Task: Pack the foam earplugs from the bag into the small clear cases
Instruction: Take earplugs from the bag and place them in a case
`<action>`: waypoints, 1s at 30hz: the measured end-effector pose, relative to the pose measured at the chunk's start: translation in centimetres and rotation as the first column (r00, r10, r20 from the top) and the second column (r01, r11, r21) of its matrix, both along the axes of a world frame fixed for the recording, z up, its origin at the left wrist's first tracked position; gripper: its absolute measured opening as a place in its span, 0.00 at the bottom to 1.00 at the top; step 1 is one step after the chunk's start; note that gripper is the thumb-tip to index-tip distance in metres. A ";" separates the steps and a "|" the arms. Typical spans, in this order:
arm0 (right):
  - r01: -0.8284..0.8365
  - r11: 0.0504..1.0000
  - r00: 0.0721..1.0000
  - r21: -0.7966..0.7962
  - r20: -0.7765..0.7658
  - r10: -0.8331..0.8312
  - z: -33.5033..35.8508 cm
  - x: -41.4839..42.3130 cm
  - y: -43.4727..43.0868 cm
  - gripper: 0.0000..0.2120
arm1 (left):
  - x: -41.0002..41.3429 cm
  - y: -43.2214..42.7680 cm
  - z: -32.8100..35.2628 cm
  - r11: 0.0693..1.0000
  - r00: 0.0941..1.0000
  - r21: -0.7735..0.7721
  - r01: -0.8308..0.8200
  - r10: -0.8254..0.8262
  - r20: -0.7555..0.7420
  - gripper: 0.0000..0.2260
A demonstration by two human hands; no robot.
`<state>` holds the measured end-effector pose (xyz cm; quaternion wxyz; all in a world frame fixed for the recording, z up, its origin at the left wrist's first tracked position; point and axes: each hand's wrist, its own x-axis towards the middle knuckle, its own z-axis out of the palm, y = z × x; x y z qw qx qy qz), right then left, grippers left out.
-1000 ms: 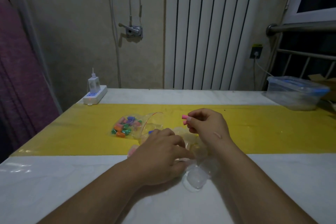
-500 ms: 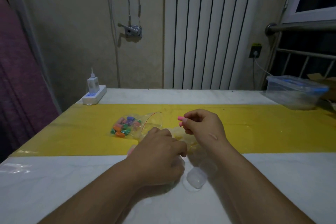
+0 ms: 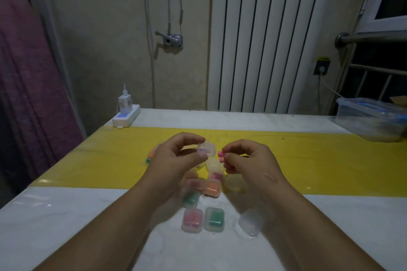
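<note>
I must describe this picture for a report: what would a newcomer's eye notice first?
Over the yellow strip, the left hand holds a small clear case and the right hand pinches a pink earplug beside it. Nearer, filled cases lie on the white table.

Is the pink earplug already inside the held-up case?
No, the right hand pinches the pink earplug just outside the clear case that the left hand holds.

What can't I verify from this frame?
Head view:
- Bag: mostly hidden behind left hand; contents uncountable.
- Clear case held by left hand: lid open or closed, too blurred.
- Pink earplug pinched by right hand: one or two, too small.
- Storage box: cut by right edge.
</note>
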<state>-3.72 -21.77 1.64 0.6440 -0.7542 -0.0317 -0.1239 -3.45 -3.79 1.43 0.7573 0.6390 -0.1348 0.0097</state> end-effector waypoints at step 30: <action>-0.138 0.990 0.986 -0.004 -0.099 0.137 -0.3 -1.1 1.4 0.03 | 1.1 0.5 -0.8 0.999 0.997 0.034 0.000 -0.002 0.072 0.17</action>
